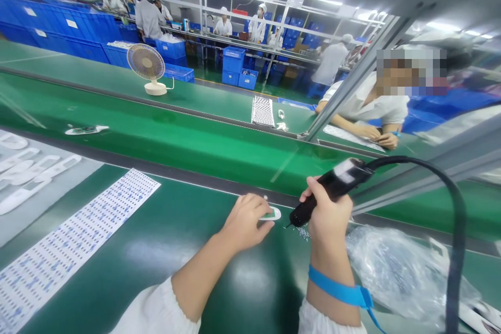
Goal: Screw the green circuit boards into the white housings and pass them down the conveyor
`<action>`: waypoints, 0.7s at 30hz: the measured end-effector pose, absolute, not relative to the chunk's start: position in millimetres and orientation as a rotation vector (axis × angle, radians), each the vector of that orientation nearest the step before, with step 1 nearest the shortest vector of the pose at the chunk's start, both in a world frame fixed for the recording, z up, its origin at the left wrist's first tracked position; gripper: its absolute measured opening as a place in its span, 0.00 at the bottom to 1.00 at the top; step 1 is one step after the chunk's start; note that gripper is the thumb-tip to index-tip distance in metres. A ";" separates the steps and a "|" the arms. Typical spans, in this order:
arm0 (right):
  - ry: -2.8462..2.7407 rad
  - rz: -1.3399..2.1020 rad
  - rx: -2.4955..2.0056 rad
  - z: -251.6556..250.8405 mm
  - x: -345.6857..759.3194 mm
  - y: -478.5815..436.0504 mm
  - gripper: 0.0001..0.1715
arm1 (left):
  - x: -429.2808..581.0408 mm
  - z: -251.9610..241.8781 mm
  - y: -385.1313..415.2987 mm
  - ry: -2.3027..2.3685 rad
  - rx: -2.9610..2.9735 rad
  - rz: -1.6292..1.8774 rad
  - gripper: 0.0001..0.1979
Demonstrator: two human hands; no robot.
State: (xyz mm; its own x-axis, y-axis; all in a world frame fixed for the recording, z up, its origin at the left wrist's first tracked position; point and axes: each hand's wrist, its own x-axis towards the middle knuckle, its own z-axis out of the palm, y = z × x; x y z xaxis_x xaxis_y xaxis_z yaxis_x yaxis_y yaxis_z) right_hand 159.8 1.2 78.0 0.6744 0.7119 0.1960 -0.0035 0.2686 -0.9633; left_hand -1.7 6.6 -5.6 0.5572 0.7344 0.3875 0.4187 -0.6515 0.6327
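My right hand (pixel 331 216) is wrapped round a black electric screwdriver (pixel 329 190), tilted so that its bit points down and left. The bit's tip is over the near edge of a small pile of screws (pixel 303 233) on the green table. Further left, my left hand (pixel 246 222) has its fingers curled over a white plastic housing (pixel 276 214) with a green circuit board in it. My fingers cover much of that housing. A blue wrist strap (pixel 338 288) circles my right wrist, and a thick black cable (pixel 450 188) runs from the screwdriver's back end.
A printed label sheet (pixel 86 245) and several white housings (pixel 27 172) lie at left. Another housing (pixel 86 130) rests on the green conveyor (pixel 188 148). A clear plastic bag (pixel 399 266) is at right. Beyond stand a fan (pixel 146 65), a metal post and a co-worker (pixel 364 99).
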 end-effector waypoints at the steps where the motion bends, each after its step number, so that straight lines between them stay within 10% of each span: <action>1: -0.699 0.556 -1.192 79.0 158.6 1.1 0.14 | -1.8 -5.4 6.4 0.917 2.325 0.881 0.09; 21: -0.701 0.719 -0.955 91.6 145.1 -1.8 0.10 | -1.5 -5.2 7.9 0.810 2.385 0.810 0.03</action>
